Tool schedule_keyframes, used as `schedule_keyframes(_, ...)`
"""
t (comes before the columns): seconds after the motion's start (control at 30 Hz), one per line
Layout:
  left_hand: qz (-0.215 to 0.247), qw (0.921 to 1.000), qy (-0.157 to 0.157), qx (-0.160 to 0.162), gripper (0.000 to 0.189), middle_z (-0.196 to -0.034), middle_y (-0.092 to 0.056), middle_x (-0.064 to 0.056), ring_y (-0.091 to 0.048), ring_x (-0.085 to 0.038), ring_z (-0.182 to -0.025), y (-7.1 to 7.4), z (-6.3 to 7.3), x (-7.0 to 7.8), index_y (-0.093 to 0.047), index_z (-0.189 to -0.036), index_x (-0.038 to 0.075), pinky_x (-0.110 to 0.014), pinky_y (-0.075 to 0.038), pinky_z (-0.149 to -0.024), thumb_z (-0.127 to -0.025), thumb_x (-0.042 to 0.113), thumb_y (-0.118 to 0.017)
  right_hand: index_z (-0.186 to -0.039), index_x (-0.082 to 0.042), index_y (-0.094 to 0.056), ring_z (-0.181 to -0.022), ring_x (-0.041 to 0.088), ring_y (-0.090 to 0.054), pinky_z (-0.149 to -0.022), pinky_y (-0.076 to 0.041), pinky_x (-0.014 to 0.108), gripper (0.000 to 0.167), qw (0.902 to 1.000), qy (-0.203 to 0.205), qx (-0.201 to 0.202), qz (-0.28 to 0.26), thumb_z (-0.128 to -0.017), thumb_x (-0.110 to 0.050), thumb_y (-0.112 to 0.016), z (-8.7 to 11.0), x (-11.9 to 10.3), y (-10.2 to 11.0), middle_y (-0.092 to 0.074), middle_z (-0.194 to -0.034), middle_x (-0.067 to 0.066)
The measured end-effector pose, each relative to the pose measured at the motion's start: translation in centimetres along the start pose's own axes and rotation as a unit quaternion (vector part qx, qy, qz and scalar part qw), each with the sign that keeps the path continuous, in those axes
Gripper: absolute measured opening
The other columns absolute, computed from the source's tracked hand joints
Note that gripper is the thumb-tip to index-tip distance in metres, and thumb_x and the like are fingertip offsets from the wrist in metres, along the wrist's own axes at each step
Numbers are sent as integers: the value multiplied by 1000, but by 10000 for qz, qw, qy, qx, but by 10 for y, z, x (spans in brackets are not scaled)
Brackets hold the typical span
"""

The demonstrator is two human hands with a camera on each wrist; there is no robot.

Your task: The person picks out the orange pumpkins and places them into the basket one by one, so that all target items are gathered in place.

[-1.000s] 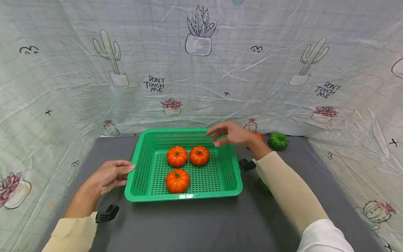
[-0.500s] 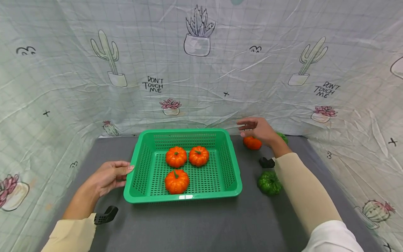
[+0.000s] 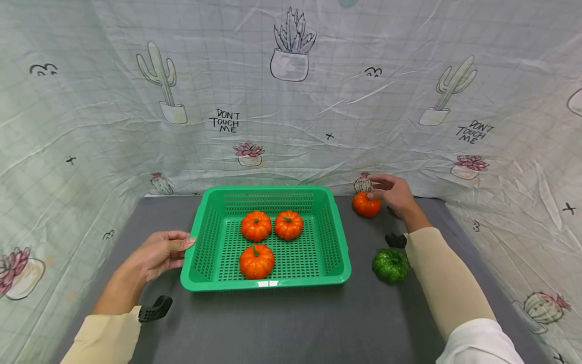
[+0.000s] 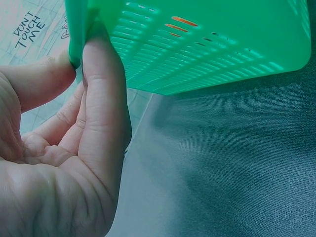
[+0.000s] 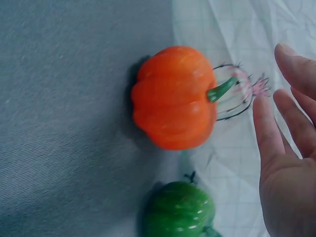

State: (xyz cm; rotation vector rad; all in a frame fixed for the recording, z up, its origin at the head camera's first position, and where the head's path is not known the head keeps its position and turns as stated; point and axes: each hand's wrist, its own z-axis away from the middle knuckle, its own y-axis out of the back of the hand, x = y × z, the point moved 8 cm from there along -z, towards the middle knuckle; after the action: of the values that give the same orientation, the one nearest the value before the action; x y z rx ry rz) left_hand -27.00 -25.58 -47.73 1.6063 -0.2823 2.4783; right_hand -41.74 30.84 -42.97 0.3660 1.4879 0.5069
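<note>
My left hand (image 3: pixel 159 255) pinches the left rim of a green plastic basket (image 3: pixel 265 285) between thumb and fingers; the left wrist view shows the rim (image 4: pixel 76 34) caught there. Three small orange pumpkins (image 3: pixel 256 262) with green stems lie inside the basket. Beyond its right side, my right hand (image 3: pixel 394 194) hovers by another orange pumpkin (image 3: pixel 366 205) near the back wall. In the right wrist view the fingers (image 5: pixel 269 128) are spread and hold nothing, apart from that pumpkin (image 5: pixel 175 98). A green pumpkin (image 5: pixel 178 210) lies beside it, hidden behind the hand in the head view.
A second green pumpkin (image 3: pixel 391 265) sits on the dark grey table (image 3: pixel 282 328), right of the basket and close to my right forearm. A cactus-print cloth (image 3: pixel 291 111) hangs at the back and both sides.
My right hand has moved right, from over the basket to beside the orange pumpkin at the back. The front green pumpkin has come into view. My left hand stays on the rim.
</note>
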Motion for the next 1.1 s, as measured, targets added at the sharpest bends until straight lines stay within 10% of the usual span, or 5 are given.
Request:
schedule_keyframes(0.37,-12,10000,2,15,22,-98,-74,4,-76,-12,-89,-2,-1,2,-62,-122,5,-32,-65,-81,-104,16,-66,-160,-2,-38,-153,43,-36,-123,-36,60,73,9976,-631,81,262,-97,-15,-74,-7,32,-6,-38,-165,25)
schedule_keyframes(1.1,-70,9999,-29,105,17,-95,-75,4,-75,-12,-85,-3,1,1,-65,-117,6,-31,-65,-78,-103,16,-67,-158,4,-35,-141,49,-44,-119,-39,61,81,9913,-565,-339,1136,-95,-26,-76,-12,46,-26,-38,-160,34)
